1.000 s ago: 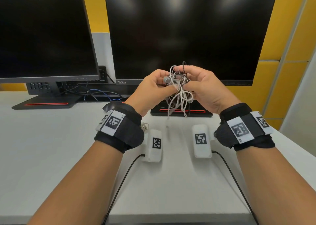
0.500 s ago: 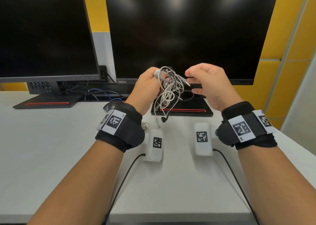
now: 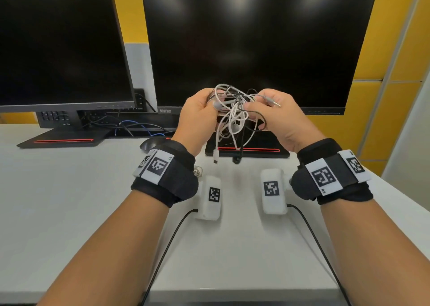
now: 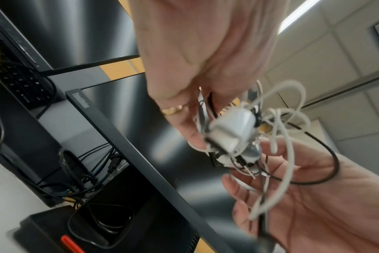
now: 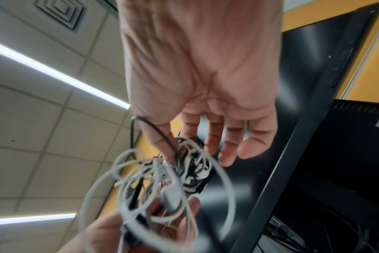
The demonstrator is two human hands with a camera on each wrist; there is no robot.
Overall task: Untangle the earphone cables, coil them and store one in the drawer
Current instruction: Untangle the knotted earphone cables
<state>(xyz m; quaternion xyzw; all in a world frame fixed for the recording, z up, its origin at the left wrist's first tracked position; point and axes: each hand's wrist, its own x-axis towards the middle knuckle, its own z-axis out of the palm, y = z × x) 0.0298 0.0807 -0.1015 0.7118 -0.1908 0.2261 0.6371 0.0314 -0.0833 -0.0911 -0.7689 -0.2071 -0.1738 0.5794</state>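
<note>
A knot of white and black earphone cables (image 3: pixel 233 112) hangs in the air between both hands, in front of the big monitor. My left hand (image 3: pixel 200 117) grips the knot's left side with curled fingers. My right hand (image 3: pixel 277 117) pinches strands on the right side, and a metal jack plug (image 3: pixel 273 102) lies across its knuckles. A white plug (image 3: pixel 215 157) and a black earbud (image 3: pixel 236 160) dangle below. The left wrist view shows the same tangle (image 4: pixel 249 137) close up, blurred, and so does the right wrist view (image 5: pixel 162 179). No drawer is in view.
A white desk (image 3: pixel 69 201) carries two dark monitors (image 3: pixel 256 44), their stands and a black mouse (image 3: pixel 151 143). Two white tagged boxes (image 3: pixel 210 197) with black leads lie under my wrists. A small loose wire (image 3: pixel 198 171) lies by the left wristband. Yellow wall panels stand at the right.
My hands came back together after pulling apart. The jack plug now lies over my right knuckles, and the dangling ends hang lower and longer.
</note>
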